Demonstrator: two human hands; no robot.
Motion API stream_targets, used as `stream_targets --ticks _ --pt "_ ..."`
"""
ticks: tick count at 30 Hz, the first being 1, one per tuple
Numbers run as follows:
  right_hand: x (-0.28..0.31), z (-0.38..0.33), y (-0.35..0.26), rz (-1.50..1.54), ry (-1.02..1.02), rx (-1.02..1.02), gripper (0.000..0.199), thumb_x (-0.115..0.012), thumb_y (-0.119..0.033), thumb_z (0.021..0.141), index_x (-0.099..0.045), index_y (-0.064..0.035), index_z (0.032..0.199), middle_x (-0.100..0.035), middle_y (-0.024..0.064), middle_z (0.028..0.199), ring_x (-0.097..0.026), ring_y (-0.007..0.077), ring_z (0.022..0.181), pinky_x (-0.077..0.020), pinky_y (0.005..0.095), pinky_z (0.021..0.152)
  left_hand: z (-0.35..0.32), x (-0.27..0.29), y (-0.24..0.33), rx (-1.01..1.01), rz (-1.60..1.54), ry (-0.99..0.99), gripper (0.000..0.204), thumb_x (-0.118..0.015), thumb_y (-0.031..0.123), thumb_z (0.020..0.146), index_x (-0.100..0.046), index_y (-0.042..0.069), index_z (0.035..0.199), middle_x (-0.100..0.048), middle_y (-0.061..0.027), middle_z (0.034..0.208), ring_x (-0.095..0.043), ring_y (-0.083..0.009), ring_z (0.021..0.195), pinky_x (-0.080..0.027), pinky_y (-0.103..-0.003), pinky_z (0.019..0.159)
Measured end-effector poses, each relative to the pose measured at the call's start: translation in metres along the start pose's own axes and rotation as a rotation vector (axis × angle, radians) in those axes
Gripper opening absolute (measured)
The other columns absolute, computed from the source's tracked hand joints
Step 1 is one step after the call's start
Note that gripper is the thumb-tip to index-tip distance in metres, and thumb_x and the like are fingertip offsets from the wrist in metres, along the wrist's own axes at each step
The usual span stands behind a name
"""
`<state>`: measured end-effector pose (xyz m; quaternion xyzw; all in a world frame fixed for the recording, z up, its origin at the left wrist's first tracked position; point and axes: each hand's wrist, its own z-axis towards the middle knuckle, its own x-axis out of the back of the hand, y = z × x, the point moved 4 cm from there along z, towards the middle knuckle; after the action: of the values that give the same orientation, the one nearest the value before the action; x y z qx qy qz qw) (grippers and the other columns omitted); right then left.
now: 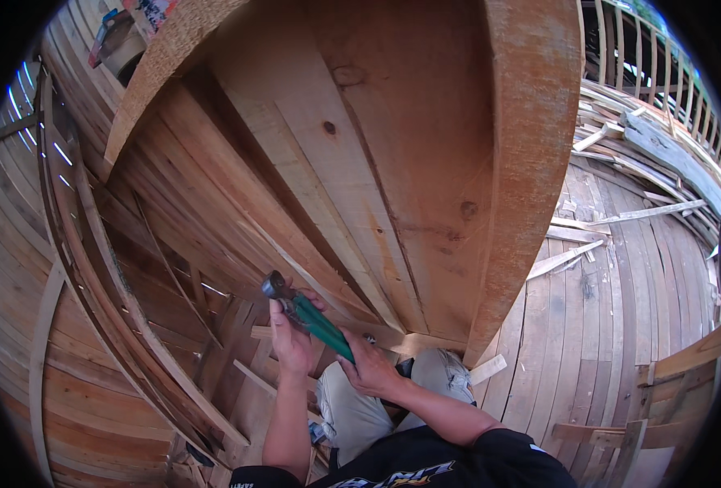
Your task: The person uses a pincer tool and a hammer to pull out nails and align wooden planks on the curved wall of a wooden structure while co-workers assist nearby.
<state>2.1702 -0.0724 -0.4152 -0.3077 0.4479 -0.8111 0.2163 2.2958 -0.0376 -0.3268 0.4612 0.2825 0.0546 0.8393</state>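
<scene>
A hammer (320, 327) with a green handle and a rounded dark metal head (274, 285) lies slantwise in front of me, head up and to the left. My right hand (370, 368) is closed round the lower end of the handle. Just below the head, my left hand (293, 343) curls about the hammer's neck, its thumb upright on the near side and fingertips showing beyond. Whether a small thing also sits in the left fingers cannot be made out. My bent knees (435, 379) are close below the hammer.
A large wooden panel of planks (393, 179) with a thick curved edge beam (531, 163) rises before me. Curved strips (104, 260) stand at left. Scrap wood (568, 259) lies on the plank floor (604, 325) at right, beneath a stack of boards (673, 154).
</scene>
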Motion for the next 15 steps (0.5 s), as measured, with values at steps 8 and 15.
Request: stream_targets --ticks 8,15 --pt "0.030 0.088 -0.080 0.406 0.048 0.164 0.040 -0.046 -0.033 0.104 -0.048 0.0006 0.125 -0.060 0.0103 0.097 -0.058 0.0158 0.073 -0.0500 0.0299 0.066 0.099 0.007 0.051 -0.728 1.343 0.219 0.092 -0.076 0.016 0.084 -0.019 0.010 0.156 -0.021 -0.0218 0.157 -0.039 -0.0323 0.135 -0.036 -0.043 0.112" --pt "0.046 0.162 -0.145 0.607 0.193 0.281 0.036 -0.041 -0.037 0.106 -0.051 -0.0024 0.101 -0.056 0.0029 0.074 -0.052 0.0079 0.061 -0.0461 0.0253 0.057 0.131 -0.001 0.031 -0.579 1.135 0.087 0.093 -0.072 0.005 0.083 -0.019 0.017 0.158 -0.011 -0.0322 0.157 -0.041 -0.0411 0.134 -0.049 -0.040 0.097"
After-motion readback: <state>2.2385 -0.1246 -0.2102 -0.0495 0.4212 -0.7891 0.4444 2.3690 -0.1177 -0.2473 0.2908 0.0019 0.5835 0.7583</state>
